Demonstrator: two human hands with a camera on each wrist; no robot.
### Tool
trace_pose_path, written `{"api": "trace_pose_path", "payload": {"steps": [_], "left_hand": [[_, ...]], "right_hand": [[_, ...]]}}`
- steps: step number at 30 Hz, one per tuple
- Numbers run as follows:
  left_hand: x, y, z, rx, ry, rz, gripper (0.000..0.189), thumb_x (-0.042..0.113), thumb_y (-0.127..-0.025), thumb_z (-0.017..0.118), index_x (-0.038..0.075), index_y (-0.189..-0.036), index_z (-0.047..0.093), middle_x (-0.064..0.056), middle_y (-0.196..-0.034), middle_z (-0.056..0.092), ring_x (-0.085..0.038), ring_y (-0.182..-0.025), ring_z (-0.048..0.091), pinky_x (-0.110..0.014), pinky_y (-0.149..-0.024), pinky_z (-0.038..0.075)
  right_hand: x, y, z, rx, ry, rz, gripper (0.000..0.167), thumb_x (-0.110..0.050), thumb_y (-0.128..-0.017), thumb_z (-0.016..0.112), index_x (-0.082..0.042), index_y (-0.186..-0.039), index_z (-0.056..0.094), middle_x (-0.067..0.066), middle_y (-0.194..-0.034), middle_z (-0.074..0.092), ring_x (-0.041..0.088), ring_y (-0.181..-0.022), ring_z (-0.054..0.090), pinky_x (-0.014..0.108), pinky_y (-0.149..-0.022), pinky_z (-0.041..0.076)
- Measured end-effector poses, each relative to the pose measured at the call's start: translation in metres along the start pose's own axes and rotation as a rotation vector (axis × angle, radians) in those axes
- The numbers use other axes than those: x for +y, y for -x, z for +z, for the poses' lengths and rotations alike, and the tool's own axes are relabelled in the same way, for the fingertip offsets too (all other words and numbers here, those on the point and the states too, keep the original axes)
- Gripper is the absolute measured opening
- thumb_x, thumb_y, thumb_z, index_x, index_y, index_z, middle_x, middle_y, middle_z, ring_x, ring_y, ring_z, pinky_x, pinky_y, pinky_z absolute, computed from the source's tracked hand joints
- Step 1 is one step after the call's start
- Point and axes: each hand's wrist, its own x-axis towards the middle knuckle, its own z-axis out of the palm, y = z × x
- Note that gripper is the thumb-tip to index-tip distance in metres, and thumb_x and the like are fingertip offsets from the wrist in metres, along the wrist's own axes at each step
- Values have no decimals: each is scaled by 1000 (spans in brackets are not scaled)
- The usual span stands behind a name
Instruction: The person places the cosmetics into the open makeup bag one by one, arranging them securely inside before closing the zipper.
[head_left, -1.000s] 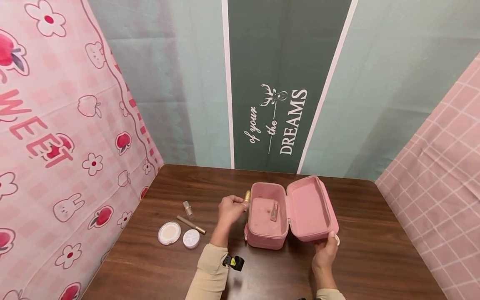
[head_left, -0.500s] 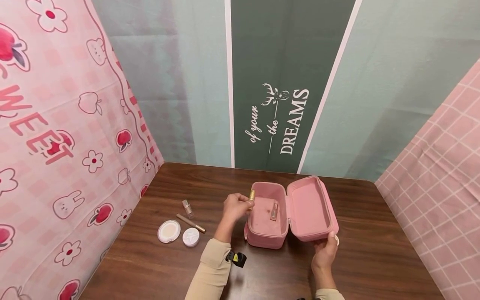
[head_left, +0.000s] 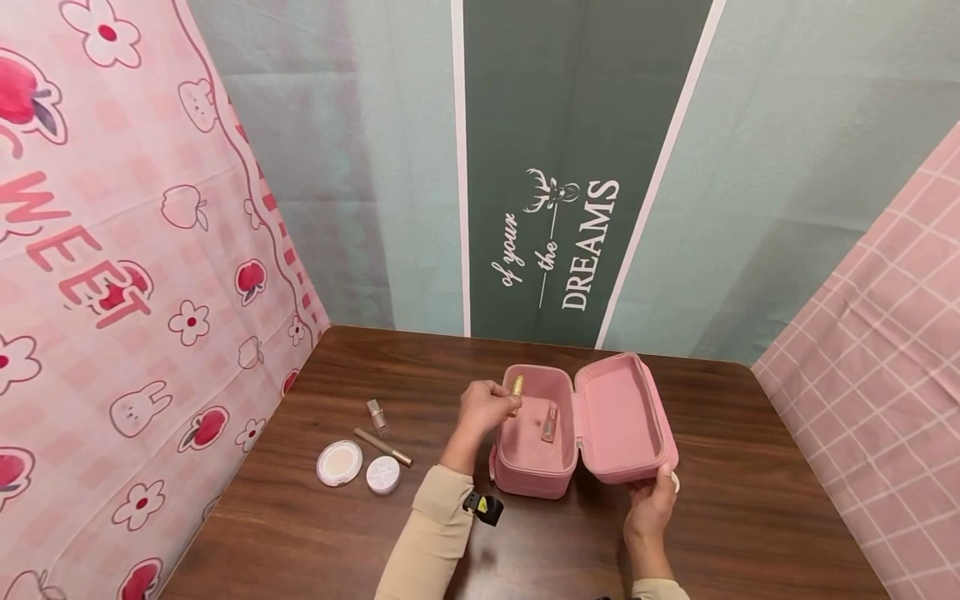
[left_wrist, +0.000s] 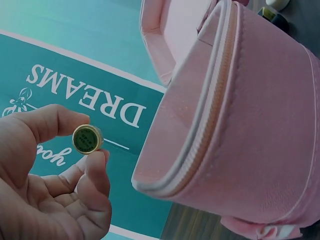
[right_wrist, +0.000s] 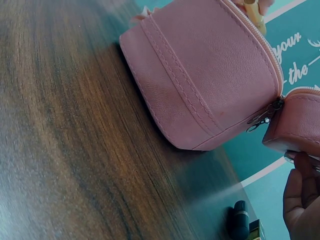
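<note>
1. One gold tube is pinched between the thumb and fingertips of the left hand; it is held over the left part of the pink case, a little above the rim.
2. The tube can be judged light, stiff and rather slippery, its surface being smooth and its form slim. It is best taken by the middle of its barrel; its round end is left uncovered, as is seen from the left wrist.
3. The lid, folded out to the right, is gripped at its near right corner by the right hand, with the thumb at the edge and the fingers beneath. Its walls can be judged light and padded, firm enough to be held by the rim.
4. Inside the case, a small pink tube is laid toward the right side, close to the hinge.
5. The mouth is bounded by a raised zipped rim on which a tube could be caught; more room is offered at the left and near parts of the floor.
6. On the table, well to the left, a small bottle, a slim brown tube, a round compact and a white jar are grouped; the compact can be judged the most fragile.
</note>
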Motion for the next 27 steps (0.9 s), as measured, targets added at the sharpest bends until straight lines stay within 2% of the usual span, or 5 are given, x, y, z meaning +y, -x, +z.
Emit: {"api": "trace_pose_path", "payload": {"steps": [10, 16, 23, 27], "left_hand": [[4, -7, 8, -74, -28, -27, 14, 14, -77, 72, 2, -74, 66, -3, -58, 63, -13, -53, 62, -26, -49, 49], [6, -13, 18, -106, -58, -36, 15, 12, -77, 72, 2, -68, 67, -1, -53, 61, -12, -48, 61, -24, -46, 49], [13, -19, 30, -157, -54, -60, 14, 11, -75, 74, 3, -65, 68, -6, -53, 62, -19, -51, 64, -26, -46, 49], [17, -19, 34, -168, -88, -66, 17, 11, -75, 74, 4, -61, 67, -8, -53, 63, -19, -49, 63, -26, -45, 48]], "right_hand": [[-1, 1, 1, 8, -14, 7, 32, -22, -98, 35, -8, -90, 63, 1, -72, 61, 10, -58, 58, 24, -52, 43], [-1, 1, 1, 12, -2, 8, 32, -23, -99, 35, -8, -89, 63, 1, -70, 61, 9, -57, 58, 24, -51, 42], [-2, 1, 1, 21, 10, 15, 33, -23, -98, 35, -9, -88, 63, 1, -71, 61, 10, -58, 57, 24, -51, 43], [-2, 1, 1, 9, 10, 16, 33, -24, -99, 35, -10, -87, 63, 0, -70, 62, 9, -58, 58, 24, -51, 43]]}}
